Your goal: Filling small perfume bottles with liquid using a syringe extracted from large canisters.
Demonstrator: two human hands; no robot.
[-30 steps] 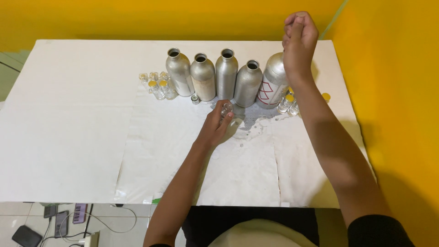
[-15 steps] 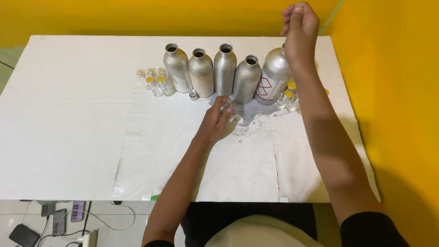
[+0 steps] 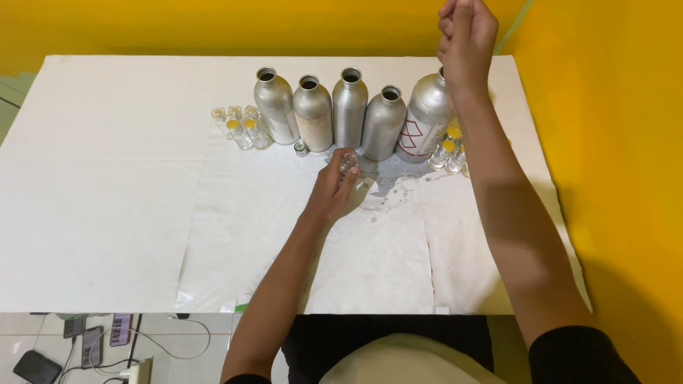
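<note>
Yellow walls w/ white desk (image 3: 107, 199). Left hand (image 3: 333, 190) fingers pinch small glass vial (image 3: 348, 161) just in front of silver bottle row (image 3: 341, 114), beside wet patch (image 3: 388, 186). Right hand (image 3: 466, 35) fingers curled shut above rightmost bottle (image 3: 427, 117). Best keep vial upright, grip firm.

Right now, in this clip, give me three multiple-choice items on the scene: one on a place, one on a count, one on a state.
1. Where is the right hand?
A. flat on the table
B. raised above the rightmost bottle
C. on the floor

2. How many metal bottles stand in the row?
A. three
B. five
C. eight

3. How is the paper in front of the bottles?
A. wet
B. burnt
C. rolled up

Answers: 1 B, the hand is up over the marked bottle. 2 B, five stand side by side. 3 A, a wet patch spreads beside the left hand, which holds a small glass vial.
</note>
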